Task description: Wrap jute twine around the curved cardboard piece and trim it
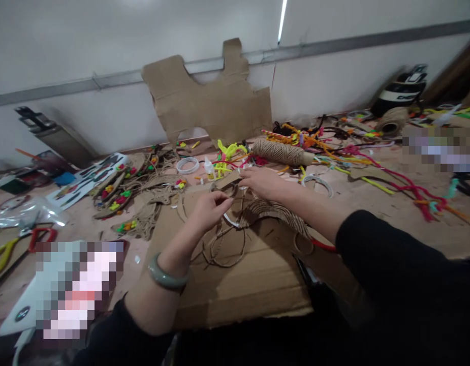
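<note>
My left hand (209, 209), with a green bangle on the wrist, pinches a strand of brown jute twine (223, 249) that loops loosely over a flat cardboard sheet (253, 284). My right hand (262, 182) is closed on a small cardboard piece (230, 180) partly wrapped in twine, held just above the sheet. A curved twine-covered shape (273, 212) lies under my right forearm. The two hands are close together, almost touching.
A roll of jute twine (282, 151) lies beyond my hands. Coloured pipe cleaners (334, 147) litter the right. A cut cardboard shape (212, 101) leans on the wall. Twine ornaments with coloured beads (120, 198) lie left, scissors (17, 246) far left, a glue bottle (209, 166) behind.
</note>
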Motion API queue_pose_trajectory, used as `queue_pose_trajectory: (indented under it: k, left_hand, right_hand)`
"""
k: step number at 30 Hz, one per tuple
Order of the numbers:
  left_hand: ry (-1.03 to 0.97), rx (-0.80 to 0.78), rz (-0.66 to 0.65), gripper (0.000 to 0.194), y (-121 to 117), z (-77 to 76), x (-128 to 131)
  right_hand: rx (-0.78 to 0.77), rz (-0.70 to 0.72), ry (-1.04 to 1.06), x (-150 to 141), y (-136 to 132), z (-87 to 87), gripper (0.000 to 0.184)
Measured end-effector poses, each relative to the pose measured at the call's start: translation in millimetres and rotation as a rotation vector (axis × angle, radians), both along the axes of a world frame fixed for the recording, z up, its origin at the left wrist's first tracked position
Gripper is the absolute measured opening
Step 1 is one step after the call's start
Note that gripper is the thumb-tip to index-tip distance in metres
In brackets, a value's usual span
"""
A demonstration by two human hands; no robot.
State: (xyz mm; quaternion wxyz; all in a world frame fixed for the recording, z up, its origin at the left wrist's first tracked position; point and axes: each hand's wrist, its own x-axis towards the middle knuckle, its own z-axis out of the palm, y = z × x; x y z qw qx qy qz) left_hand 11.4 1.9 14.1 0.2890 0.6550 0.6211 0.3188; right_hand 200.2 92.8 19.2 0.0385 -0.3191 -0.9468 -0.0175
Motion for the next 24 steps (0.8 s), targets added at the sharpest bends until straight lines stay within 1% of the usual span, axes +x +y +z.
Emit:
queue_pose_trajectory:
  k: [1, 3, 5, 6, 7, 9, 10, 12, 14, 18, 19, 22, 24]
  left_hand:
    - [0.002, 0.012, 0.001, 0.018, 0, -0.5, 0]
    - [-0.011, 0.037, -0.002, 0.017, 1, -1.7, -1]
    - [-0.063, 0.060, 0.012, 0.011, 2, -3.0, 0]
    - [-0.114, 0.065, 0.029, 0.008, 3, -3.8, 1]
    - [-0.183, 0.060, 0.044, 0.010, 4, -4.8, 2]
    - [-0.365, 0.009, 0.050, 0.024, 6, -6.9, 6]
    - [-0.457, -0.032, 0.033, 0.030, 6, -7.8, 8]
    - [-0.560, -0.109, 0.013, 0.031, 7, -8.8, 11]
    - [-0.570, -0.127, 0.004, 0.022, 8, -7.7, 11]
    - [-0.507, -0.022, 0.009, 0.006, 5, 0.3, 10]
    - [-0.497, -0.026, -0.004, 0.008, 4, 2.5, 10]
    - [-0.419, -0.104, -0.063, 0.025, 0, 6.6, 12]
    - [-0.325, -0.110, -0.061, 0.026, -1, 7.3, 12]
  right_hand:
    - [0.022, 0.035, -0.033, -7, 1, -2.4, 0.033]
    - [0.050, 0.049, -0.071, -15, 4, -5.1, 0.025]
    - [0.047, 0.018, -0.060, -18, 7, -3.9, 0.021]
    - [0.033, -0.021, -0.027, -18, 8, -2.0, 0.020]
    - [0.013, -0.074, 0.026, -18, 7, 0.5, 0.020]
    - [-0.030, -0.185, 0.186, -19, 5, 5.9, 0.022]
    - [-0.048, -0.230, 0.274, -19, 3, 8.3, 0.024]
    - [-0.071, -0.283, 0.422, -19, 1, 11.1, 0.026]
    - [-0.084, -0.311, 0.520, -18, 1, 11.7, 0.025]
    - [-0.142, -0.293, 0.655, -13, 5, 10.2, 0.022]
    - [-0.163, -0.281, 0.677, -12, 5, 10.0, 0.023]
    - [-0.197, -0.263, 0.734, -10, 5, 10.7, 0.023]
    - [-0.185, -0.279, 0.776, -9, 5, 12.4, 0.020]
